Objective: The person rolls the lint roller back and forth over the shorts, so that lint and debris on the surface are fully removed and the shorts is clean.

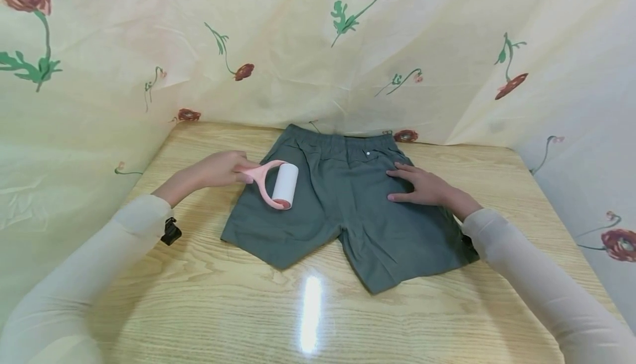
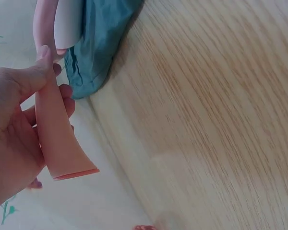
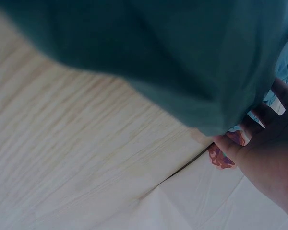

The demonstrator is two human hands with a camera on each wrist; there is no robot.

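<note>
Dark grey-green shorts point(image 1: 318, 187) lie spread on the wooden table, waistband toward the back. In my left hand point(image 1: 223, 169) I grip the pink handle of a lint roller point(image 1: 285, 185). Its white cylinder is over the leg of the shorts on the left in the head view; whether it touches the cloth I cannot tell. The left wrist view shows thumb and fingers wrapped round the roller's handle point(image 2: 57, 129). My right hand point(image 1: 422, 184) rests on the other side of the shorts, fingers spread and fairly straight. In the right wrist view its fingers point(image 3: 252, 127) lie against the cloth.
The light wooden table point(image 1: 223, 309) extends in front of the shorts and to both sides. Behind it hangs a cream cloth point(image 1: 298, 38) with red flowers, meeting the table's back edge. A bright light reflection point(image 1: 311, 314) shows near the front.
</note>
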